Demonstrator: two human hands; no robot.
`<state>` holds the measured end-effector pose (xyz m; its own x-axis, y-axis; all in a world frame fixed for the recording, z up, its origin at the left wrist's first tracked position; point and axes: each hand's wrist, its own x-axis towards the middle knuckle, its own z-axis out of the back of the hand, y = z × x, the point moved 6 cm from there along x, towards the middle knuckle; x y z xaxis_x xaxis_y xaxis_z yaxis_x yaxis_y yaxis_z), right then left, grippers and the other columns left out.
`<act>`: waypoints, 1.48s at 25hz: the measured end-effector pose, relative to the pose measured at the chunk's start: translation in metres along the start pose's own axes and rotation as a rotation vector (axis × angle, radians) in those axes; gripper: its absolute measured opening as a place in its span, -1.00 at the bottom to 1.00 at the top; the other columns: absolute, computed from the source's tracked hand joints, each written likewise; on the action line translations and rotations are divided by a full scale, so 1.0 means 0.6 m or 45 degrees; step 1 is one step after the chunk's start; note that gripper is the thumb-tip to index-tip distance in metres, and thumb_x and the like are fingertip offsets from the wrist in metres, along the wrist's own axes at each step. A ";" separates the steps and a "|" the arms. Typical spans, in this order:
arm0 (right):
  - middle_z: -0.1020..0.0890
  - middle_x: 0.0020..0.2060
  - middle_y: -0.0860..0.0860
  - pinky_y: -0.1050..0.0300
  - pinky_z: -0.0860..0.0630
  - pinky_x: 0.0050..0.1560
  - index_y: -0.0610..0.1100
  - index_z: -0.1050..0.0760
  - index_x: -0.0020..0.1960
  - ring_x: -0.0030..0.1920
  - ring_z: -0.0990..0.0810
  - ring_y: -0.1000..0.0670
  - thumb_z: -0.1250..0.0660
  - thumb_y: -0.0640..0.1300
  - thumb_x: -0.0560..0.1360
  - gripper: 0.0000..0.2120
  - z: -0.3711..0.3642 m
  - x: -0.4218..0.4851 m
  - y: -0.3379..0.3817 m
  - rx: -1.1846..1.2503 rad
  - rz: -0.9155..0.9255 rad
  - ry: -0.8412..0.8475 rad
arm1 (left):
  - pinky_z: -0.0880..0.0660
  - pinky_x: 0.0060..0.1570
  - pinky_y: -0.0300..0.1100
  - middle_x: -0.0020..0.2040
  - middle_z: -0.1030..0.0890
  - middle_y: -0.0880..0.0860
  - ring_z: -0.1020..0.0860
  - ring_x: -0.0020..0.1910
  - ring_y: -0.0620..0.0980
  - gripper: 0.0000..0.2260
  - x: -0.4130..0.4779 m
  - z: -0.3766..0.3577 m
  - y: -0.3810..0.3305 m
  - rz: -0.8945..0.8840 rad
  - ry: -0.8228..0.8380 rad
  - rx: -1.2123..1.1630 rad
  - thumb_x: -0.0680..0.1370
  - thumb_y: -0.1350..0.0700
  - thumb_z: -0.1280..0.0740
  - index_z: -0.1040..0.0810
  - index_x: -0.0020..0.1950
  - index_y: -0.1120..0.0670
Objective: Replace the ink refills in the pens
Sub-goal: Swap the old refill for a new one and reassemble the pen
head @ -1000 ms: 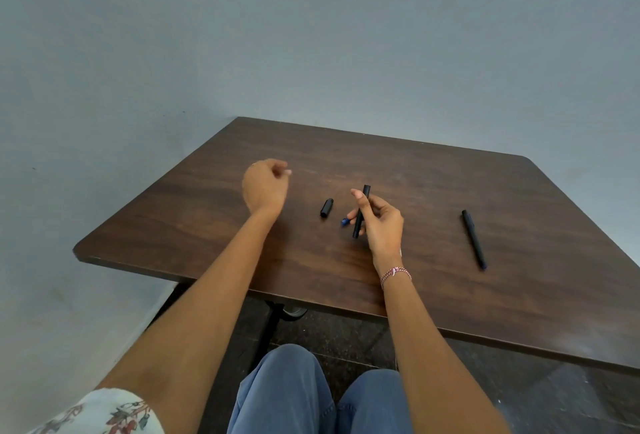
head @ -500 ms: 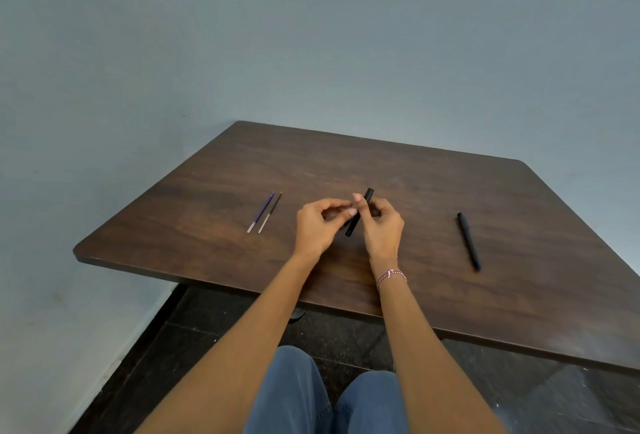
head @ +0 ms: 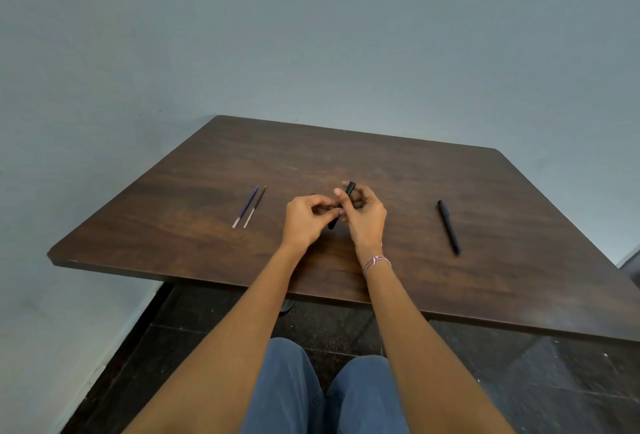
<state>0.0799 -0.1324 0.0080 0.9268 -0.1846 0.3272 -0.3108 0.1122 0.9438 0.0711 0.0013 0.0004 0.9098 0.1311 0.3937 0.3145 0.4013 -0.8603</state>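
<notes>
L hand now on pen

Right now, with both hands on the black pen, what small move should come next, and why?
Probably the left hand should finish seating or twisting the part it pinches at the lower end of the black pen, while the right hand steadies the barrel. The joint is hidden by fingers, so I cannot tell how far it is done. Two refills and the second pen lie untouched on the table.
</notes>
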 end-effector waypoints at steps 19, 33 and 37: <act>-0.68 -0.08 -0.11 0.17 -0.54 -0.07 -0.23 -0.64 -0.04 -0.05 -0.63 -0.07 -0.58 -0.12 0.31 -0.71 0.087 0.067 0.004 -1.282 -0.320 0.325 | -0.55 -0.14 -0.33 -0.25 -0.63 -0.17 -0.60 -0.23 -0.23 -0.79 -0.003 -0.002 0.000 0.156 0.027 -0.019 0.34 0.07 -0.56 -0.68 -0.06 0.03; -0.62 -0.44 0.02 0.21 -0.57 -0.05 -0.22 -0.68 -0.02 -0.42 -0.58 0.16 -0.44 -0.14 0.41 -0.80 0.106 0.040 -0.051 -0.390 -0.451 -0.084 | -0.45 -0.31 -0.51 -0.28 -0.62 -0.17 -0.55 -0.33 -0.36 -0.84 -0.004 -0.014 -0.001 0.118 0.133 0.039 0.35 0.11 -0.55 -0.69 -0.09 0.06; -0.60 -0.45 0.01 0.16 -0.52 -0.09 -0.21 -0.66 -0.06 -0.42 -0.53 0.13 -0.42 -0.15 0.46 -0.87 0.117 0.037 -0.066 -0.010 -0.458 -0.264 | -0.44 -0.30 -0.52 -0.29 -0.62 -0.15 -0.56 -0.33 -0.34 -0.85 -0.007 -0.016 -0.004 0.116 0.178 0.050 0.35 0.13 -0.56 -0.69 -0.11 0.07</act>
<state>0.0980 -0.2094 -0.0192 0.9136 -0.4062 -0.0200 0.0271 0.0117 0.9996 0.0693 -0.0086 -0.0022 0.9639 0.0421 0.2630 0.2204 0.4286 -0.8762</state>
